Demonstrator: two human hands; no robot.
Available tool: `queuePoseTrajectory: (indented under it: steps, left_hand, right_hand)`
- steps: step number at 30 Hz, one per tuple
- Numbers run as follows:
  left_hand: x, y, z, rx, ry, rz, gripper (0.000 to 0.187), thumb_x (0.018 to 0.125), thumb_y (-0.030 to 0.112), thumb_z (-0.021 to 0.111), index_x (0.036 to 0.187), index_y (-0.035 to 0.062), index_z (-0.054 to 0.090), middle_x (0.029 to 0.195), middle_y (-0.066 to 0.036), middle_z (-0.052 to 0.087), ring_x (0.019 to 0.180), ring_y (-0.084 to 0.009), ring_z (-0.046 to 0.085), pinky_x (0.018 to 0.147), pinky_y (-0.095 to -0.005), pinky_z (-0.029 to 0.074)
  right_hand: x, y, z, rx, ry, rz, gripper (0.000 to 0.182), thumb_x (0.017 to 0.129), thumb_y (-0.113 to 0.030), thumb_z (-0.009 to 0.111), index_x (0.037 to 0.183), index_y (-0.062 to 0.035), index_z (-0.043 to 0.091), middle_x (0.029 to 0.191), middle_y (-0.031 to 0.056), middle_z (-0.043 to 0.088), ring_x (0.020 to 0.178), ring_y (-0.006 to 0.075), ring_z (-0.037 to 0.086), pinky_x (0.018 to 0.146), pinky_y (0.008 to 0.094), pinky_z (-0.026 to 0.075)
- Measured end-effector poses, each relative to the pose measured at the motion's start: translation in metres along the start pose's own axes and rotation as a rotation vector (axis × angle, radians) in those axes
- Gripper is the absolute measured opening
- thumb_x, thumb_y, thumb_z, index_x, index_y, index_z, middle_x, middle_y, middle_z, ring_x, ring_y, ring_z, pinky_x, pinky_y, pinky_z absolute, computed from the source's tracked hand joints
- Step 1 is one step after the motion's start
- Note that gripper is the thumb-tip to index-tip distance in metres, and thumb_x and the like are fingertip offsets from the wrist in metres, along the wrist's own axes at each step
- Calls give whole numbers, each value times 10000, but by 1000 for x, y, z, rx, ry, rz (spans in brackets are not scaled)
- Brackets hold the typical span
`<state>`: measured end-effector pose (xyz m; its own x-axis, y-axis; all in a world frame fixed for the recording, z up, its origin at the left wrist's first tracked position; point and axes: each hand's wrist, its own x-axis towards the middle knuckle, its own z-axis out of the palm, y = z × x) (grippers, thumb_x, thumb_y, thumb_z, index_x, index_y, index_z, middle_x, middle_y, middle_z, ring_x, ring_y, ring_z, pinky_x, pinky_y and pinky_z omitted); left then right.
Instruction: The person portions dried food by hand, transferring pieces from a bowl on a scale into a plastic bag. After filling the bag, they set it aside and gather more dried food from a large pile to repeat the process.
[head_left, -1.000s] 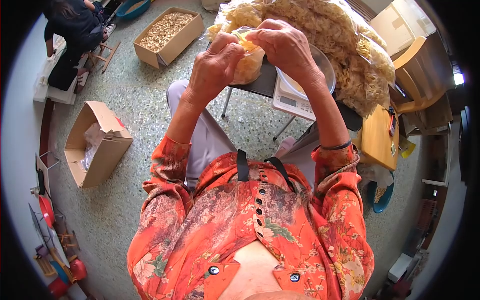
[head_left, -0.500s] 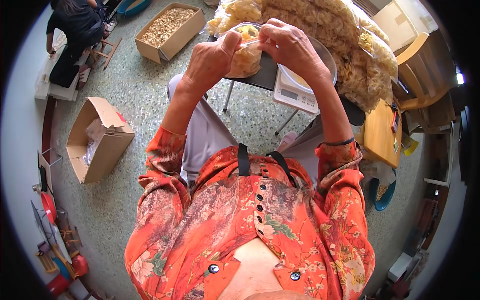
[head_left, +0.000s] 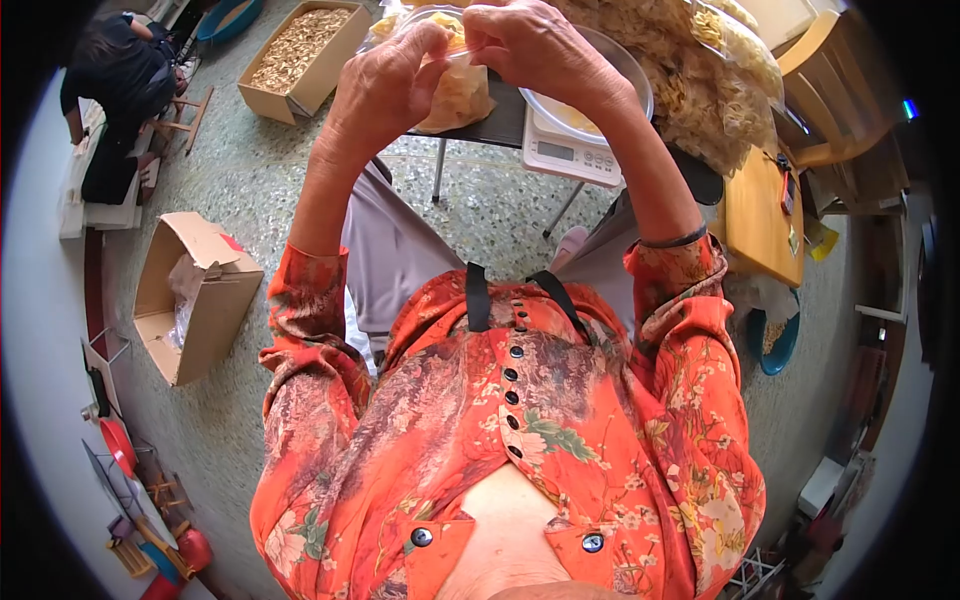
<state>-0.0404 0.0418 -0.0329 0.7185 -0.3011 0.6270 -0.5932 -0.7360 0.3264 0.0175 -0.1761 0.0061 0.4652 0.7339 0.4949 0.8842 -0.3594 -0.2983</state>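
Note:
At the top of the head view, a clear plastic bag (head_left: 458,100) of pale yellowish dried pieces stands on a dark table (head_left: 507,125). My left hand (head_left: 392,82) pinches the left side of the bag's top edge. Closed on the right side of that edge is my right hand (head_left: 540,50), its fingertips near the left hand's. Under my right forearm sits a white digital scale (head_left: 570,155), bearing a clear round bowl (head_left: 640,85) with some yellow bits in it.
Large bags of dried pieces (head_left: 690,90) pile up behind the scale. A carton of brown chips (head_left: 305,50) and an opened cardboard box (head_left: 215,290) stand on the floor at left. A person in dark clothes (head_left: 120,70) sits at upper left. A wooden chair (head_left: 835,90) is at right.
The view has shifted, so the bag, scale and table sit higher and further left. My hands are still at the bag's top edge, with less space between them.

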Motion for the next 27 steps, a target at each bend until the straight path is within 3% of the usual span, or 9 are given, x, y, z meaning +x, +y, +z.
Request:
queuePoseTrajectory:
  steps: [4, 7, 10, 13, 17, 20, 22, 24, 27]
  left_hand:
    - [-2, -1, 8, -80, -21, 7, 200, 937, 216, 706, 1103, 141, 623, 959, -151, 719, 871, -369, 709, 736, -484, 569]
    - [0, 1, 8, -22, -65, -26, 240, 947, 265, 690, 1157, 162, 639, 957, -135, 718, 871, -369, 708, 744, -496, 565]
    - [4, 0, 7, 163, -186, 13, 363, 941, 332, 733, 1231, 121, 678, 1022, -152, 754, 926, -365, 735, 774, -450, 591]
    - [7, 3, 9, 192, -208, -24, 379, 929, 391, 736, 1190, 117, 717, 985, -160, 756, 908, -361, 739, 777, -449, 592]
    - [9, 3, 2, 195, -188, -60, 320, 937, 338, 737, 1147, 98, 726, 1022, -146, 751, 914, -349, 735, 783, -434, 588]
    - [9, -3, -6, 119, -112, -17, 239, 953, 259, 721, 1098, 69, 733, 1089, -119, 746, 932, -331, 730, 781, -404, 581]
    - [11, -2, -11, 70, -85, 31, 178, 959, 184, 706, 1071, 47, 729, 1145, -99, 737, 949, -317, 725, 781, -383, 574]
    - [8, -1, -8, 64, -73, 9, 166, 947, 178, 720, 1046, 45, 731, 1143, -98, 739, 944, -312, 726, 782, -373, 573]
    - [6, -3, -4, 68, -107, -25, 159, 931, 147, 735, 1042, 34, 724, 1109, -79, 751, 906, -296, 732, 777, -368, 574]
  right_hand:
    - [0, -4, 2, -68, -33, 43, 125, 854, -32, 633, 979, -36, 626, 928, 154, 603, 882, 336, 659, 770, 427, 557]
    - [0, -7, 2, 20, 59, -72, 186, 865, -27, 633, 1051, -32, 631, 940, 150, 608, 902, 321, 666, 795, 412, 571]
    - [0, -2, 10, -51, 37, -82, 266, 866, -25, 637, 1131, -27, 624, 971, 148, 618, 937, 307, 665, 822, 402, 578]
    - [2, -1, 13, -98, 51, -146, 346, 853, -27, 646, 1197, -28, 607, 1012, 143, 628, 967, 300, 652, 851, 383, 580]
    - [4, 2, 6, -74, 134, -155, 238, 834, -24, 654, 1072, -25, 650, 964, 124, 636, 930, 290, 650, 833, 383, 578]
    - [0, 15, 2, -230, 11, -98, 102, 811, -26, 665, 912, -41, 671, 892, 103, 640, 891, 281, 648, 797, 396, 570]
    - [1, 14, -4, -106, 142, -197, 40, 787, -29, 678, 776, -57, 652, 823, 87, 627, 871, 277, 644, 761, 406, 560]
    - [-1, 11, -15, -165, 31, -212, 59, 789, -1, 683, 830, -44, 685, 841, 96, 639, 852, 277, 652, 751, 383, 558]
    - [-8, 3, -25, 370, 172, 61, 137, 832, 50, 685, 939, -23, 729, 932, 88, 692, 809, 180, 678, 718, 327, 558]
